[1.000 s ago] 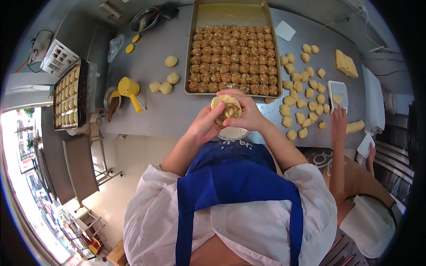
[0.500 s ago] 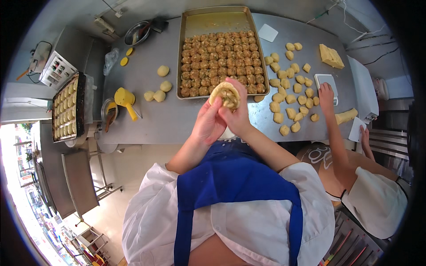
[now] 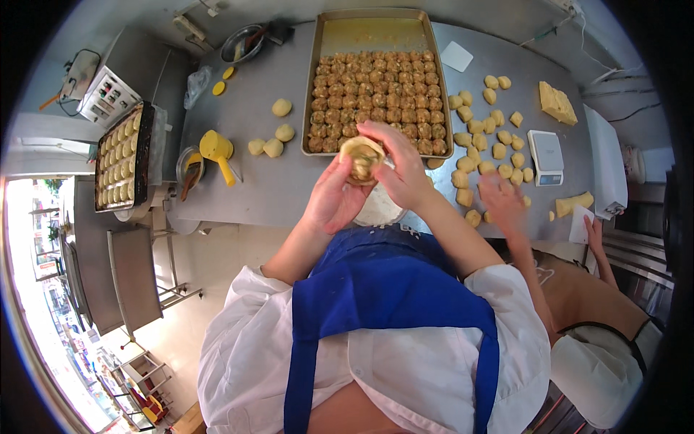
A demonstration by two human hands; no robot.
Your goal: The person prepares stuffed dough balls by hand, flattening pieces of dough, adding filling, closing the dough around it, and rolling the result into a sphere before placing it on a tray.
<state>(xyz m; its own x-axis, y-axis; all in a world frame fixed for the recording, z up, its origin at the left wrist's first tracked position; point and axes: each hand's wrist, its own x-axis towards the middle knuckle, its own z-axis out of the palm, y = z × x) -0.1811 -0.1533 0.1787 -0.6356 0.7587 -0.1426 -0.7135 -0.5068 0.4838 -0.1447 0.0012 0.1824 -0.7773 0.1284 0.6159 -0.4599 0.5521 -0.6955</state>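
My left hand (image 3: pixel 329 195) and my right hand (image 3: pixel 397 173) are closed around an open round of pale dough (image 3: pixel 349 147) with a yellowish-brown filling (image 3: pixel 361 166) inside. Both thumbs press at its edge. Beneath them, partly hidden, is a bowl of white powder (image 3: pixel 379 210) by my blue apron (image 3: pixel 390 289). Just beyond my hands lies a large metal tray (image 3: pixel 369 32) packed with rows of brown meatballs.
Dough balls (image 3: pixel 282 106), a yellow sifter (image 3: pixel 215 147) and bowls (image 3: pixel 190 165) sit left; a pastry tray (image 3: pixel 143 181) is farther left. Dough pieces (image 3: pixel 498 150), a scale (image 3: pixel 546 148) and a dough block (image 3: pixel 555 101) lie right. A co-worker's blurred hand (image 3: pixel 502 199) reaches over; another holds a white scraper (image 3: pixel 580 224).
The dough in my hands has shifted a little, my fingers regripping its edge. The co-worker's hand has left the scale and moved leftward over the dough pieces, leaving the scale bare.
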